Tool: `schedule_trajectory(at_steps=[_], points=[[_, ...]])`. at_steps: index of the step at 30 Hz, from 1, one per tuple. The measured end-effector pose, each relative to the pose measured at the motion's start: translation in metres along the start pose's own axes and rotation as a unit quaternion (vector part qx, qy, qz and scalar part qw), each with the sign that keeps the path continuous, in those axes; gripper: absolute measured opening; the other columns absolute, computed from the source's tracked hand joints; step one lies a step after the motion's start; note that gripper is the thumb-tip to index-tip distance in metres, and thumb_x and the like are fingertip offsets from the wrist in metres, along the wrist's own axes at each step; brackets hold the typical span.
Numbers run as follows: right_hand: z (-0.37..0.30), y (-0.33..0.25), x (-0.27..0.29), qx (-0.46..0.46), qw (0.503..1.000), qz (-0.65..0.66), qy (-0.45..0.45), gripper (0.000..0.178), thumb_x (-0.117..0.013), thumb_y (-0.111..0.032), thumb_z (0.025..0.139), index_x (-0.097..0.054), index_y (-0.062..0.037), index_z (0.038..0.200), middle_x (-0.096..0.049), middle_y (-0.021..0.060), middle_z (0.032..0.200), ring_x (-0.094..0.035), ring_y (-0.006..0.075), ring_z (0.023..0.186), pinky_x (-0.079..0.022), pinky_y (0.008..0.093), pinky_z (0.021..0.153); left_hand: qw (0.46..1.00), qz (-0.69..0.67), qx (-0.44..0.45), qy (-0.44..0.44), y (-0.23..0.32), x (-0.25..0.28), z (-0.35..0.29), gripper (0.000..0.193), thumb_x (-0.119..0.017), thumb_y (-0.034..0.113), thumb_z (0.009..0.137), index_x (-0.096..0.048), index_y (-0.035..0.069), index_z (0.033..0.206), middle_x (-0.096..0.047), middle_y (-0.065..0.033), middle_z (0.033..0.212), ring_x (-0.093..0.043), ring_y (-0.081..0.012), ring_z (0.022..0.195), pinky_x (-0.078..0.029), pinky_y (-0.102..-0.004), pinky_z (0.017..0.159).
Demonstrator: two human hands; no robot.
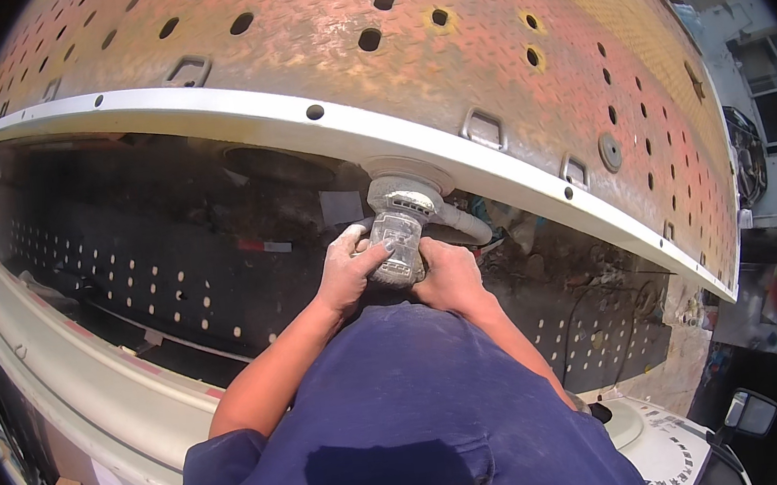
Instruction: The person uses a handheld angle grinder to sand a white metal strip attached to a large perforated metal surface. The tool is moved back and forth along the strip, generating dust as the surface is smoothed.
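Note:
Both of my hands grip a dusty grey power sander (396, 246) in front of my body. My left hand (348, 271) wraps the left side of its body, the thumb lying across the top; pale dust coats the fingers. My right hand (451, 276) closes on the right side near the rear end. The sander's round pad (421, 172) faces the side of a white edge rail (229, 100); whether it touches is hard to see. A thick pale hose (465, 222) leaves the sander's right side. Above the rail spreads a rusty orange patterned metal deck (316, 26) with rows of holes.
Metal loops (483, 129) stand along the deck's near edge. Below lie a dark perforated surface (124, 273), a white sheet (341, 207) and scattered debris. A long pale ledge (74, 341) runs at left. A white vehicle part (656, 442) with a mirror (751, 414) sits lower right.

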State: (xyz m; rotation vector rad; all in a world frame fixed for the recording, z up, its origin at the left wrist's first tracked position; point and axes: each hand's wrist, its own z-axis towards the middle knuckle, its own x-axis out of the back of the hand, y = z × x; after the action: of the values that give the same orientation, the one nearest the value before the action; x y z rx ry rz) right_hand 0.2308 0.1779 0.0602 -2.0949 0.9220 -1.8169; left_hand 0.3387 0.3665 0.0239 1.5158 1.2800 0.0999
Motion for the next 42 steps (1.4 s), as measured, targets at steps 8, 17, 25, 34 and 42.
schedule_trajectory(at_steps=[8,17,25,34,42], points=[[-0.023,0.017,0.013,-0.034,0.999,0.0,0.02,0.031,-0.082,-0.023,0.087,-0.075,-0.0065,0.112,-0.081,0.0212,0.108,-0.079,0.0465,0.1,-0.063,0.0548,0.088,1.0,0.02,-0.003,-0.023,-0.026,-0.022,0.008,0.045,-0.079,0.017,0.103,-0.065,-0.005,0.14,-0.078,-0.0117,0.121,-0.073,-0.0137,0.107,-0.061,-0.0321,0.093],[-0.026,0.024,0.018,-0.022,0.999,0.006,0.028,0.029,-0.082,-0.021,0.086,-0.074,-0.0057,0.11,-0.081,0.0214,0.105,-0.078,0.0469,0.098,-0.062,0.0555,0.085,0.999,0.049,-0.013,-0.017,-0.036,-0.025,0.009,0.048,-0.08,0.019,0.102,-0.066,-0.005,0.141,-0.079,-0.0121,0.119,-0.073,-0.0136,0.104,-0.061,-0.0317,0.091],[0.003,0.009,-0.004,0.021,1.0,-0.005,0.006,0.025,-0.079,-0.019,0.085,-0.071,-0.0043,0.104,-0.08,0.0214,0.101,-0.078,0.0469,0.094,-0.062,0.0559,0.083,0.998,0.05,-0.022,0.029,-0.011,0.005,0.003,0.053,-0.076,0.016,0.103,-0.063,-0.005,0.149,-0.078,-0.0113,0.122,-0.074,-0.0157,0.11,-0.06,-0.0335,0.098],[0.054,-0.037,-0.033,0.098,0.994,0.017,-0.042,0.031,-0.079,-0.016,0.081,-0.07,-0.0026,0.108,-0.08,0.0221,0.103,-0.079,0.0466,0.097,-0.063,0.0566,0.084,0.996,0.0,-0.059,0.065,0.045,0.045,-0.013,0.057,-0.073,0.014,0.106,-0.052,-0.009,0.153,-0.077,-0.0181,0.126,-0.077,-0.0211,0.111,-0.064,-0.0375,0.1],[0.057,-0.051,-0.028,0.065,0.995,0.019,-0.069,0.029,-0.077,-0.008,0.079,-0.071,-0.0011,0.106,-0.08,0.0221,0.102,-0.079,0.0459,0.101,-0.063,0.0566,0.09,0.995,0.04,-0.068,0.059,0.047,0.057,-0.011,0.041,-0.07,0.02,0.108,-0.063,-0.005,0.14,-0.074,-0.0155,0.131,-0.075,-0.0212,0.115,-0.062,-0.039,0.104]])
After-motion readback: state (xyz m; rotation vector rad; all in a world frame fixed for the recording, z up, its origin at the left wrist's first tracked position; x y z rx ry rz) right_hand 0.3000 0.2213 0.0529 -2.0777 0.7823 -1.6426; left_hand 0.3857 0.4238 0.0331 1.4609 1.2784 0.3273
